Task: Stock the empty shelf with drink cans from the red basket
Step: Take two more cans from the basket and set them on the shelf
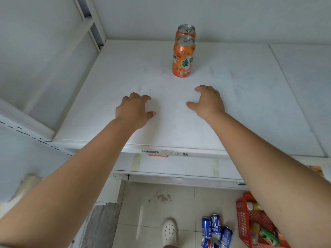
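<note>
Two orange drink cans stand upright on the white shelf [107, 97], one behind the other: the front can [183, 57] and the rear can [186, 30] near the back wall. My left hand [133, 109] and my right hand [208, 102] hover over the shelf in front of the cans, fingers curled and apart, holding nothing. The red basket [241, 222] sits on the floor at the lower right, partly hidden by my right forearm, with several cans inside.
Several blue Pepsi cans [215, 230] lie and stand on the tiled floor left of the basket. A white shoe [169, 230] is beside them. A lower shelf edge with a barcode label [150, 151] runs below. The shelf's left wall and upright post bound the left side.
</note>
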